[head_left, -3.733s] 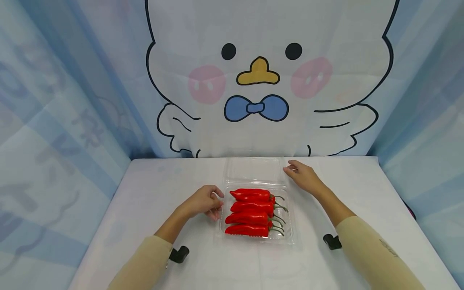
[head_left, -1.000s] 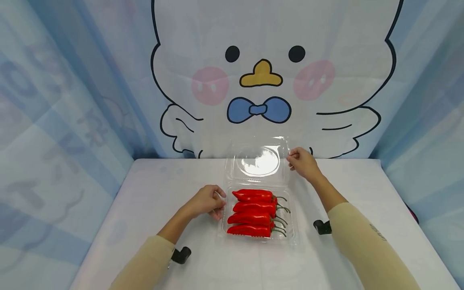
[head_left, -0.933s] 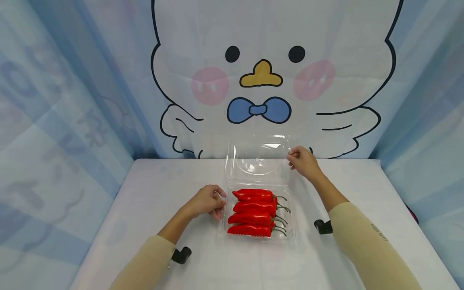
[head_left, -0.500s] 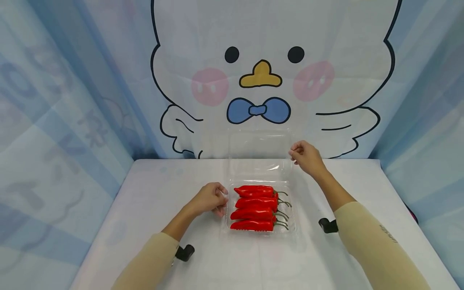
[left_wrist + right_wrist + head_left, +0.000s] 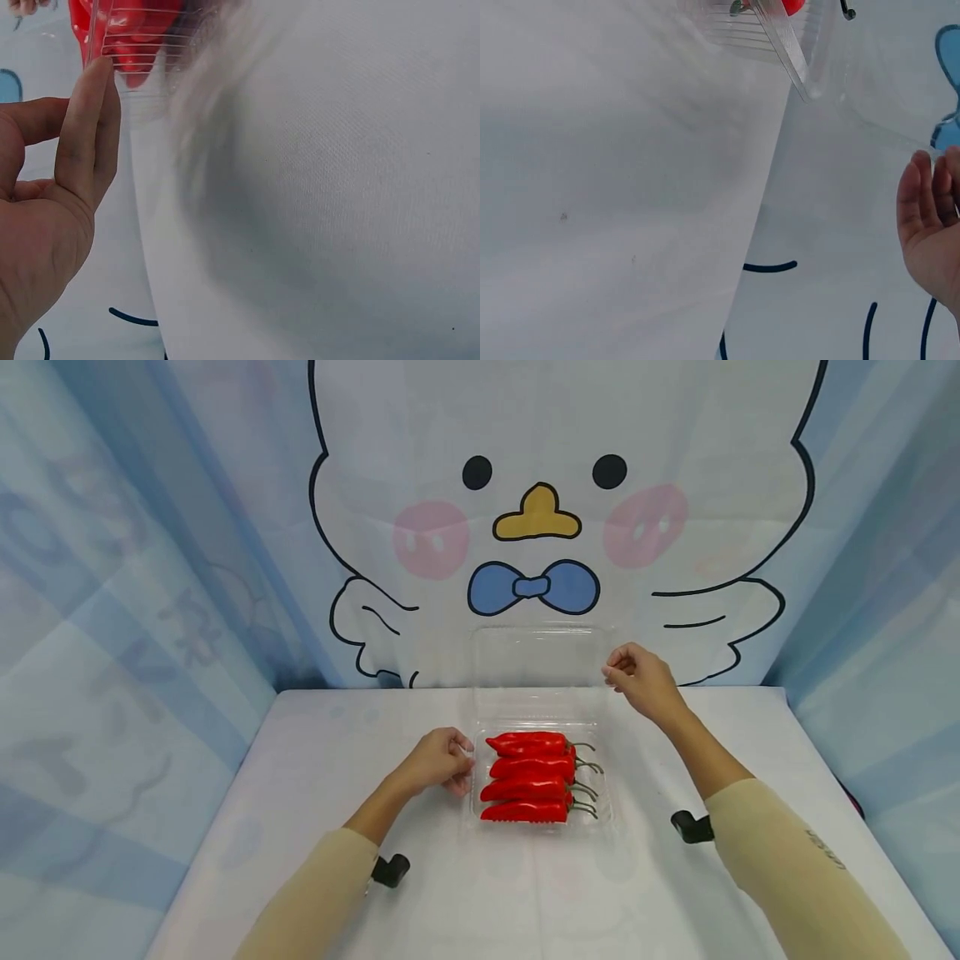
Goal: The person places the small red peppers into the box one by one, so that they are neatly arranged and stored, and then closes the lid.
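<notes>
A clear plastic clamshell container (image 5: 611,814) lies open on the white table, its lid (image 5: 540,647) raised at the back. Several red chili peppers (image 5: 528,767) lie side by side in its base, green stems to the right. At the left rim, my left hand (image 5: 435,762) holds the base between thumb and fingers; the left wrist view shows the fingertips against its ribbed wall (image 5: 150,34). My right hand (image 5: 643,681) pinches the right edge of the lid, whose faint outline reaches the fingers in the right wrist view. The transparent plastic makes the exact contact hard to see.
The white-covered table (image 5: 337,718) ends at the back against a hanging cloth (image 5: 540,427) with a cartoon face and bow tie. Blue patterned curtains (image 5: 112,652) close off both sides. A black device (image 5: 392,870) is worn on each forearm.
My right hand has taken the lid's edge and raised it from lying back to standing up more steeply. Lately the container has shifted away from me, with both hands following.
</notes>
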Demonstrator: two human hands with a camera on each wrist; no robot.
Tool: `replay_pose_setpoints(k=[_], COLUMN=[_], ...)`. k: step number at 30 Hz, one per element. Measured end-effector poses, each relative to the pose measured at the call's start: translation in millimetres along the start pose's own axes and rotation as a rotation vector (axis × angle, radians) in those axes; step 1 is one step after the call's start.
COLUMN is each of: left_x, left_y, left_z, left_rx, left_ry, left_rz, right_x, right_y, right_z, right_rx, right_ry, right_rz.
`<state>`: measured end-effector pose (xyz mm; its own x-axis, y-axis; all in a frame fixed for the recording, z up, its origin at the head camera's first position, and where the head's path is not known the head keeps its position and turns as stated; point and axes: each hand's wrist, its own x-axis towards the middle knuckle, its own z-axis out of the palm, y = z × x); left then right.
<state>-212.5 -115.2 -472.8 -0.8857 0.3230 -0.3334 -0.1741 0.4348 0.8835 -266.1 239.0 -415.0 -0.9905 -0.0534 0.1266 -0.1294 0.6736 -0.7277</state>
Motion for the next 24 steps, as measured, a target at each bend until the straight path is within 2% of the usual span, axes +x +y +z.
replay_pose_setpoints(k=[8,18,24], left_x=[9.4,21.9,28.1], left_y=[3.4,7.4,8.6], left_z=[-3.1,-5.1,-5.5], left_rx=[0.011,0.026,0.01], left_ry=[0.016,0.037,0.045], left_rz=[0.017,-0.011,-0.011], right_x=[-5,-17,-27], right_y=[5,4,4], right_z=[-6,-9,-10], right_rx=[-0.004,-0.031,-0.048], right_ry=[0.021,0.036,0.014], right_rz=[-0.096,-0.12,-0.126])
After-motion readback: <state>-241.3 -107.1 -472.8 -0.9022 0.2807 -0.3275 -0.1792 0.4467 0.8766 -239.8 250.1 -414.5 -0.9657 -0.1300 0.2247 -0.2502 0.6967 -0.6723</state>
